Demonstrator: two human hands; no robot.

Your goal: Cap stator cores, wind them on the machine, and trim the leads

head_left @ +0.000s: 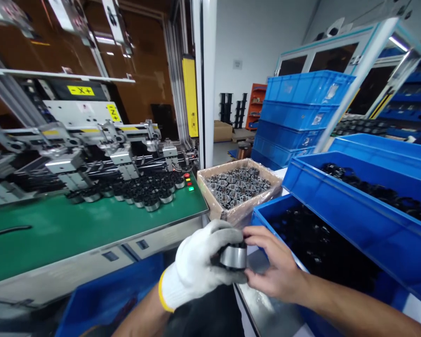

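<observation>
My left hand (205,260), in a white glove with a yellow cuff, is closed round a metal ring with black end pieces (234,256), likely a motor stator core by its look. The bare fingers of my right hand (272,264) pinch the same part from the right, at its top and bottom edges. Both hands hold it above the metal ledge, in front of a cardboard box (224,213) lined with clear plastic. That box holds many similar metal rings (236,185). Right beside my right hand stands a blue bin (266,210) with dark parts (312,238) inside.
A green worktop (91,229) on the left bears a cluster of black-and-silver rings (140,189) before a machine with clamps (66,166). Another blue bin (354,206) overlaps the near one. Stacked blue crates (301,112) stand behind. Another blue bin (80,304) lies low at left.
</observation>
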